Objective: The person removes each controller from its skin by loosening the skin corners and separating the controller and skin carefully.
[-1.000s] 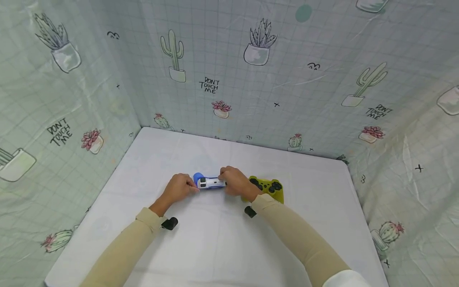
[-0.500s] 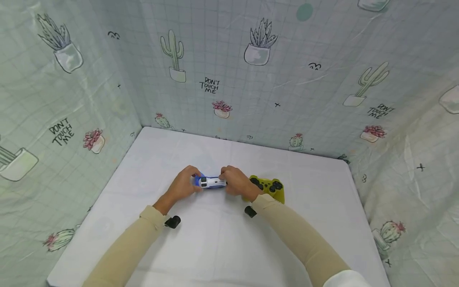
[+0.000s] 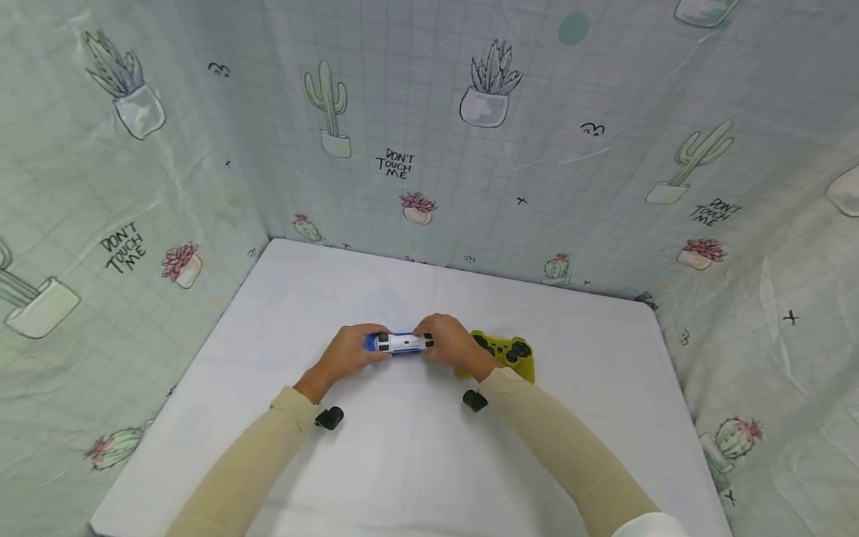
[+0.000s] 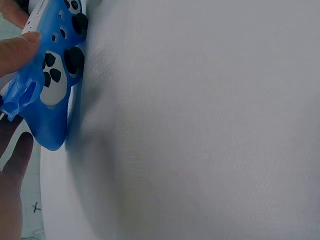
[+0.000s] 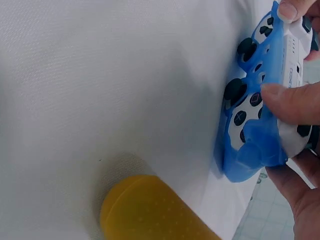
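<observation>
A white game controller [image 3: 405, 342] with black sticks and buttons stands on edge on the white table, its shoulder side facing up in the head view. A blue silicone cover [image 5: 272, 65] wraps its face and handles and leaves much of the white shoulder side bare. My left hand [image 3: 345, 350] grips the left end, with the thumb [image 4: 20, 50] on the cover's edge beside a gaping blue fold. On the right end, my right hand [image 3: 452, 344] holds the controller, its thumb [image 5: 292, 102] pressing the cover's edge and its fingers behind.
Partly under my right wrist lies another controller [image 3: 515, 350] in a yellow-green cover, just right of the blue one. The white table [image 3: 376, 462] extends in front and to both sides. Cactus-print cloth [image 3: 429, 112] hangs behind and along the sides.
My left hand has gone from pinching the cover's left corner to spanning that end with thumb and fingers. The blue flap at that end sticks out less. My right hand has shifted slightly right.
</observation>
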{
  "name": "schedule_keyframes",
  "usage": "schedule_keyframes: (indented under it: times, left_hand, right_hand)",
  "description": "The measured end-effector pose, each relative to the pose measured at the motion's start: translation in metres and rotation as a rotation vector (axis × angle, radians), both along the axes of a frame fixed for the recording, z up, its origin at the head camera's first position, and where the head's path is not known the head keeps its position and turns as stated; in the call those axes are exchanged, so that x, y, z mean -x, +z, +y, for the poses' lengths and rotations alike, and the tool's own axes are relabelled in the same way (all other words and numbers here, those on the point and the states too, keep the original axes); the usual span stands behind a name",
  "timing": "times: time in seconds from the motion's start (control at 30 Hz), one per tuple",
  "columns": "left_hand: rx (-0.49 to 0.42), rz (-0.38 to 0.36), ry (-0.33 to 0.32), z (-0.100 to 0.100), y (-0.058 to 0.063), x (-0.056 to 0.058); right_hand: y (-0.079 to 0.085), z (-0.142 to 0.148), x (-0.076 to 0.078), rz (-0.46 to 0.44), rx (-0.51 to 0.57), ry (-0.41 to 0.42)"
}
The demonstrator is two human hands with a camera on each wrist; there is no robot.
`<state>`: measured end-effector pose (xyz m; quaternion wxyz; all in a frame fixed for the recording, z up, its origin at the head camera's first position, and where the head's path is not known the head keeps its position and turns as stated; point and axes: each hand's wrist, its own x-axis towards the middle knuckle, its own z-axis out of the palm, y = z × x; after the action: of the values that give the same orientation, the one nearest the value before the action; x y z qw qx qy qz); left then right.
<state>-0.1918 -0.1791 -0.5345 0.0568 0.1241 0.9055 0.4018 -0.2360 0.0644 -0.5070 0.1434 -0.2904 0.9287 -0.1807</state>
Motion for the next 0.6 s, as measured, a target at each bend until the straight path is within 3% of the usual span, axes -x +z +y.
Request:
schedule_keyframes:
  times: [0.13,0.27,0.6]
  left_hand:
    - [-0.023,0.016,0.005,-0.002,-0.003,0.001]
    - [-0.045,0.009,0.004,-0.004,-0.005,0.002]
    - [-0.034,-0.017,-0.001,-0.006,-0.006,0.006]
  right_hand:
    - [-0.004,0.005,0.002,-0.068,0.090,-0.054]
    - [-0.008,0.009,0.002,-0.075,0.139,-0.053]
    - [-0.012,0.015,0.001,-0.072,0.104,-0.043]
